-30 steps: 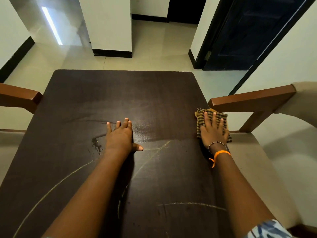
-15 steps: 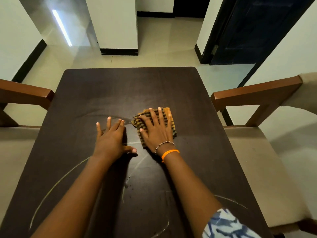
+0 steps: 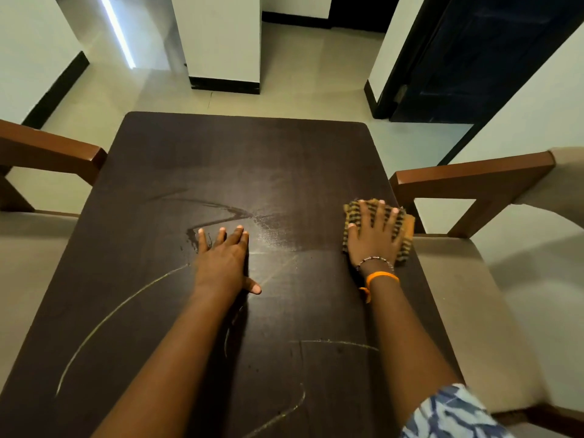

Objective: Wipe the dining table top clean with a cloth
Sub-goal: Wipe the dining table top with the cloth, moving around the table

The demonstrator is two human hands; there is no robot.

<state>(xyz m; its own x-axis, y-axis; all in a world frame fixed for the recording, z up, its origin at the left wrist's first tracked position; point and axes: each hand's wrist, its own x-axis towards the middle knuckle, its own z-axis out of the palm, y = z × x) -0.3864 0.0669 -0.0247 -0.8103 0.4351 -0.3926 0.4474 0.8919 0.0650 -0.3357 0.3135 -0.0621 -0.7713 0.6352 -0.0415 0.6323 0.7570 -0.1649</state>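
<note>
Dark wooden bench (image 3: 284,159) between two chairs, still streaked with pale arcs low in the frame, is half wiped: right hand (image 3: 374,237) presses flat on the checked cloth (image 3: 407,226) at right edge, left hand (image 3: 221,260) rests open at centre.

Dark dining table top (image 3: 284,159) with a checked cloth (image 3: 407,227) at its right edge.

The table top is a dark brown rectangle with rounded far corners, lying flat and running away from the viewer. Pale curved streaks cross its near half, a dusty light smear sits near its middle, and a thin wet line zigzags left of that smear. The cloth is yellow-brown with dark checks, folded into a small pad and pressed flat on the table top at the right edge, about halfway along it, one corner reaching just past the edge.
</note>
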